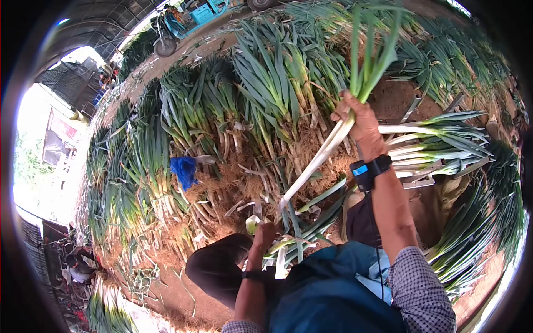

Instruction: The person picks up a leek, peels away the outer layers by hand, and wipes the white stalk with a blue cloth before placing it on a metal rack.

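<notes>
My right hand (360, 119) is wrapped round the upper shaft of a long green onion (325, 152). Its green leaves rise past my fist, and the white shaft slants down to the left, with its root end close to my left hand (265, 236). That left hand is low over my knee with its fingers curled closed; what is in them, if anything, I cannot make out. Stripped leaves (319, 225) lie just below the onion's shaft. Cleaned green onions with white shafts (413, 141) are stacked on a metal rack (411, 109) to the right of my right wrist.
Dense rows of unpeeled green onions (189, 105) with tangled roots spread ahead and to the left. A blue cloth (184, 172) lies among them. More onions (472, 222) lie at my right. A blue vehicle (208, 14) stands at the back; a person (80, 266) is at far left.
</notes>
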A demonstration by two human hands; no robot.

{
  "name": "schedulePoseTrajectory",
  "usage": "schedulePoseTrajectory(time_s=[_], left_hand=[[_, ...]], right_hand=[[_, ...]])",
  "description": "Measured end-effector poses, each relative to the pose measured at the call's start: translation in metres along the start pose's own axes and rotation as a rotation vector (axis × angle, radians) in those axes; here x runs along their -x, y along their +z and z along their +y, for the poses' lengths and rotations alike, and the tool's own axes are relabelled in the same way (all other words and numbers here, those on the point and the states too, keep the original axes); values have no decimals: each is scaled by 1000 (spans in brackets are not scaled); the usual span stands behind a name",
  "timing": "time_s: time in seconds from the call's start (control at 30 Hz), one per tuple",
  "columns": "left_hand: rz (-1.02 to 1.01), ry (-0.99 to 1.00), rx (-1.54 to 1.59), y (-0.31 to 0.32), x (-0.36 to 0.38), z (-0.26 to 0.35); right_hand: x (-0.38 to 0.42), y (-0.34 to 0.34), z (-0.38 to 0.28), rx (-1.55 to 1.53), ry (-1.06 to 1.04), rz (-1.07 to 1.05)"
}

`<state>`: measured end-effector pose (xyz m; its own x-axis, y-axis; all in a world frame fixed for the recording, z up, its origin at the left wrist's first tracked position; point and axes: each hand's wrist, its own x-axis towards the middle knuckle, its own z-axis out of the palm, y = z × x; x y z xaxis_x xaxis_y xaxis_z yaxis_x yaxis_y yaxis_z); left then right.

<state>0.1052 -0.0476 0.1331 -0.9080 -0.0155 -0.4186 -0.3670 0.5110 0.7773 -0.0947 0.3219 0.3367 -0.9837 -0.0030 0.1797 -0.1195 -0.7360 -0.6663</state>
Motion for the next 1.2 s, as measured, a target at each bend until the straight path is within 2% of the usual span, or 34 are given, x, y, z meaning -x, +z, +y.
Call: schedulePoseTrajectory(time_s=[0.03, 0.1, 0.13, 0.2, 0.27, 0.37, 0.4, 0.43, 0.5, 0.53, 0.63, 0.7, 0.73, 0.77, 0.83, 0.93, 1.03, 1.07, 1.17, 1.2], left_hand=[[70, 126, -401, -2, 9, 6], [313, 415, -352, -22, 30, 61], [342, 534, -375, -33, 34, 83], [219, 624, -429, -50, 46, 144], [155, 756, -508, -50, 37, 161], [-106, 373, -281, -40, 21, 173], [163, 548, -359, -27, 23, 177], [334, 681, -516, -19, 15, 173], [458, 776, -631, 0, 10, 177], [246, 690, -499, 5, 13, 182], [-432, 395, -140, 15, 14, 175], [-795, 284, 480, 25, 12, 147], [-720, 142, 576, 30, 21, 141], [-753, 51, 800, 28, 34, 147], [-726, -187, 945, 26, 47, 159], [-849, -170, 1187, 27, 42, 148], [-426, 231, 573, 17, 69, 162], [-380, 148, 479, 12, 78, 155], [-262, 194, 417, 9, 101, 152], [-259, 174, 425, -1, 113, 155]], right_hand=[[3, 4, -1, 29, 8, -4], [6, 9, -5, 1, 40, -82], [8, 14, -6, 6, 51, -120], [7, 18, -7, -81, 57, -267], [5, 26, -8, -150, 1, -382], [9, 39, -11, -206, -75, -339], [16, 48, -18, -73, -82, -139], [13, 38, -14, 37, -114, 5], [6, 19, 4, 219, -174, 249], [5, 11, 4, 192, -161, 358], [2, -7, -16, 173, -158, 417], [-10, -47, -24, 41, -102, 295], [-11, -53, -30, 21, -89, 282], [-13, -56, -33, -1, -77, 261], [-17, -63, -27, -75, -54, 256], [-25, -75, -27, -108, -45, 225], [-35, -91, -22, -109, -44, 261], [-37, -95, -20, -80, -42, 304], [-37, -81, -18, 99, -40, 424], [-38, -80, -15, 67, -35, 422]])
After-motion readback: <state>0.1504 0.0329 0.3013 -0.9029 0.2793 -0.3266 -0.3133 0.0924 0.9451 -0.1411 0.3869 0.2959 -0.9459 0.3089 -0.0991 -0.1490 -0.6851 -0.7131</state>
